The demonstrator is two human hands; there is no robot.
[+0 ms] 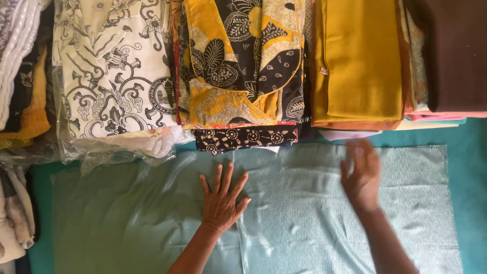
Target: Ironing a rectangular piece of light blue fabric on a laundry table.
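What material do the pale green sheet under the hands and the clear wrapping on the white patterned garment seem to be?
The pale green sheet looks like woven fabric with a slight sheen: soft wrinkles, glossy highlights, a finely textured surface. The left hand lies flat on it. The clear wrapping looks like thin plastic film: transparent, crinkled, with glare.

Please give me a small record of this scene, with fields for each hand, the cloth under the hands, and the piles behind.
left hand: left hand, flat, fingers spread, palm down on the cloth
right hand: right hand, blurred, open, on or just above the same cloth
cloth: pale green cloth, spread out flat on a teal surface
piles behind: white patterned garment in clear plastic; yellow and black patterned fabric; mustard folded fabric; dark brown fabric
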